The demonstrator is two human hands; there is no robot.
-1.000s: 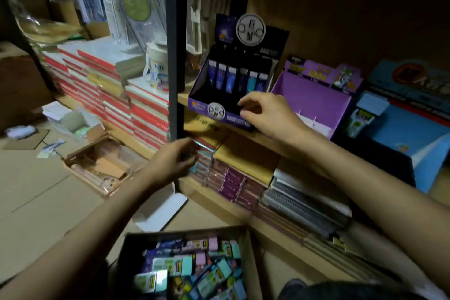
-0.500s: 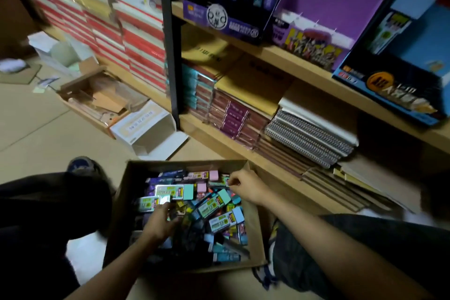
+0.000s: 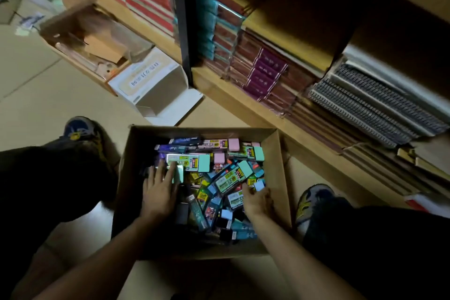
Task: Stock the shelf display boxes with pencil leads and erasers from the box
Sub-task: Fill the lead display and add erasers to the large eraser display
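An open cardboard box [image 3: 277, 151] sits on the floor between my knees, full of mixed erasers and pencil lead cases. My left hand [image 3: 159, 190] lies flat in its left half, straight fingers touching a mint eraser pack [image 3: 187, 162]. My right hand [image 3: 257, 198] is dug into the right side, its fingers curled down among small packs near a pale blue eraser [image 3: 258, 185]; what they grip is hidden. Dark lead cases [image 3: 187, 198] lie between the two hands. The shelf display boxes are out of view.
A low wooden shelf [image 3: 243, 97] runs diagonally above the box, stacked with notebooks [image 3: 263, 73] and spiral pads [image 3: 370, 102]. An empty white carton [image 3: 155, 85] and a torn cardboard tray [image 3: 92, 36] lie on the floor at left. My shoes [image 3: 80, 126] flank the box.
My view tipped down from the display boxes to the floor box. Both hands came off the shelf and went into the box, where the right one slid toward the right wall.
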